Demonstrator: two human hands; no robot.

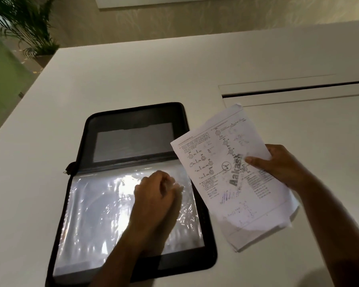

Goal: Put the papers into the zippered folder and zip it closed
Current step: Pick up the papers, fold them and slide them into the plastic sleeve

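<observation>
A black zippered folder (pixel 133 112) lies open on the white table, its far half a dark pocket panel, its near half covered by clear plastic sleeves (pixel 95 208). My left hand (pixel 155 195) rests on the sleeves near their right edge, fingers curled and pinching the plastic. A stack of printed papers (pixel 228 183) with chemistry diagrams is held just right of the folder, tilted, overlapping its right edge. My right hand (pixel 282 164) grips the stack at its right side, thumb on top.
The white table (pixel 133 75) has a long cable slot with a flap (pixel 288 92) at the back right. Its left edge runs diagonally, with a potted palm (pixel 29 23) on the floor beyond the far left corner.
</observation>
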